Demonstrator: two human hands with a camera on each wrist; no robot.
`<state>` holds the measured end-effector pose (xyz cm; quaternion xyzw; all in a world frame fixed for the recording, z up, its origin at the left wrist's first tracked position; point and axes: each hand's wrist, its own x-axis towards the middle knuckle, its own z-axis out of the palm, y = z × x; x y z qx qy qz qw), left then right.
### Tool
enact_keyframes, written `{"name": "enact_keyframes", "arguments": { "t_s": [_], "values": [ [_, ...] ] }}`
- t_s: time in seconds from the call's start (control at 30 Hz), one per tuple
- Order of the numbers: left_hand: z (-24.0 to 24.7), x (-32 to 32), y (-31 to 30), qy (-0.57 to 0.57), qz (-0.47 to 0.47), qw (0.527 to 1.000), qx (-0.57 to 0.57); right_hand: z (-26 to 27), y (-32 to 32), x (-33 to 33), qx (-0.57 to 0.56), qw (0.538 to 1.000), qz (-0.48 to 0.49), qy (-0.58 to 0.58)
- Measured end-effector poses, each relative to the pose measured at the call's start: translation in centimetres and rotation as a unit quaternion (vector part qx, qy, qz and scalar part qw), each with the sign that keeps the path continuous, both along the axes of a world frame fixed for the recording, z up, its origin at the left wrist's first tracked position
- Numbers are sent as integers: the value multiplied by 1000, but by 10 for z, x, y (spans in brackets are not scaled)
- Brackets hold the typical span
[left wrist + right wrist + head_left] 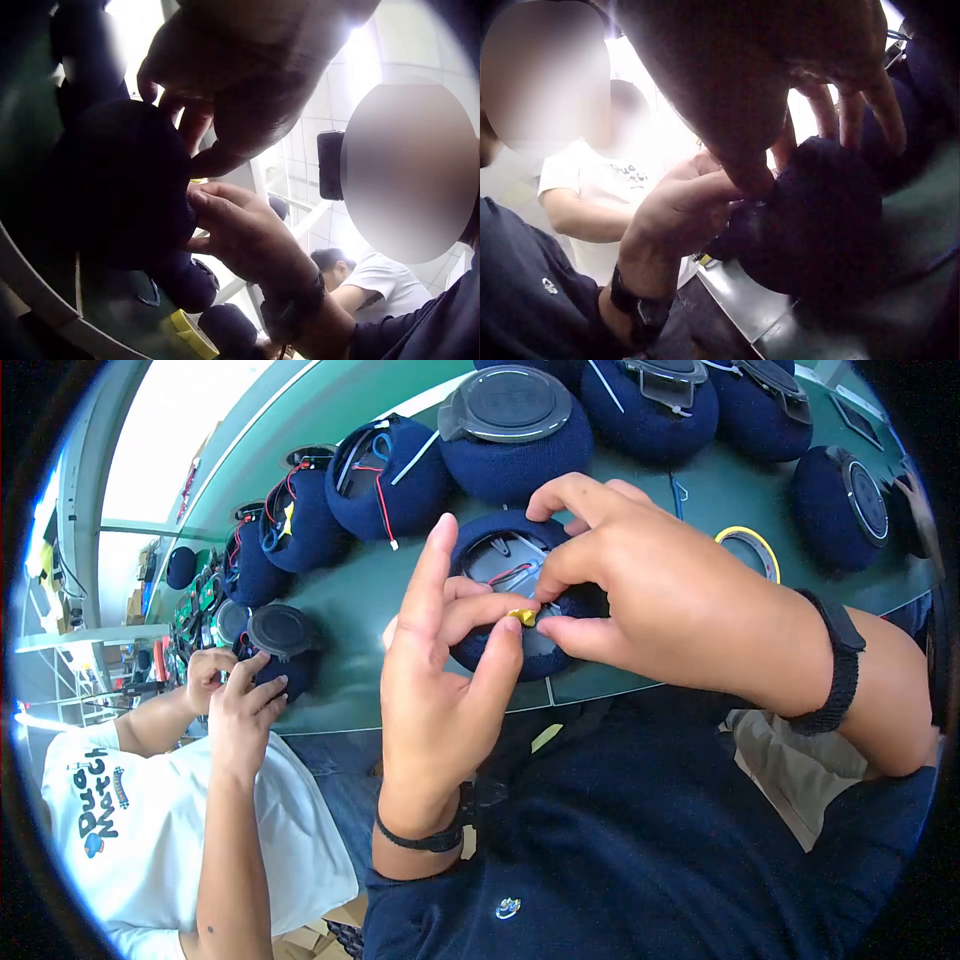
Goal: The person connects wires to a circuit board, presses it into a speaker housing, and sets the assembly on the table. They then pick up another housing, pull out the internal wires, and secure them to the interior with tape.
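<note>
Tiny yellow tab [521, 617], likely light and flimsy, best held by its edges: pinched between left hand [440, 690] thumb-and-finger and right hand [660, 600] thumb-and-forefinger, at 6 o'clock over the open navy speaker shell [497, 550].

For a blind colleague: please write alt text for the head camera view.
The left hand and right hand together pinch a small yellow piece over an open round navy fabric-covered speaker on a green table. More navy speakers lie beyond.
</note>
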<state>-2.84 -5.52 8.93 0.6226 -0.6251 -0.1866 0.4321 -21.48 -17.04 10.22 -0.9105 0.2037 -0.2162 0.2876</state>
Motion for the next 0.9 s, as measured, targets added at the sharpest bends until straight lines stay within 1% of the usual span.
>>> {"name": "enact_keyframes", "arguments": {
  "t_s": [0.03, 0.1, 0.23, 0.3, 0.33, 0.4, 0.47, 0.5, 0.53, 0.63, 0.7, 0.77, 0.8, 0.83, 0.87, 0.9],
  "values": [
    [0, -1, 0, -1, 1, 1000, 2, -1, 0, 0, 2, 1000, 1, -1],
    [1, -4, 0, 57, 13, 998, 8, -2, 1, 2, -5, 1000, -8, -19],
    [-2, -9, 4, 63, 28, 998, 1, -5, 2, 3, -6, 999, -14, -28],
    [-8, -12, 5, 104, 34, 994, -32, -10, 2, 6, -14, 999, -28, -38],
    [-12, -11, 7, 104, 34, 993, -34, -14, 3, 6, -16, 999, -27, -38],
    [-20, -11, 9, 51, 58, 995, -63, -19, 5, 7, -24, 995, -34, -87],
    [-24, -9, 8, 43, 62, 994, -78, -22, 8, 5, -21, 994, -38, -98],
    [-25, -9, 8, 20, 62, 994, -84, -22, 9, 6, -15, 993, -44, -110],
    [-26, -9, 8, -4, 61, 994, -88, -21, 9, 5, -15, 993, -42, -108],
    [-26, -8, 6, -22, 50, 995, -88, -15, 11, 5, -33, 995, -38, -89],
    [-25, -8, 7, 2, 54, 995, -87, -9, 12, 6, 33, 996, -52, -65],
    [-24, -8, 7, 27, 60, 994, -87, -11, 10, 3, 35, 996, -37, -76],
    [-24, -7, 8, 69, 42, 992, -102, -12, 9, 1, 39, 995, -24, -93],
    [-23, -7, 8, 110, 24, 987, -117, -12, 7, -1, 37, 995, -19, -87],
    [-22, -6, 9, 114, 28, 986, -118, -11, 7, -2, 8, 997, -10, -73],
    [-20, -3, 10, 79, 17, 990, -119, -11, 8, -3, -20, 998, -3, -60]
  ]
}}
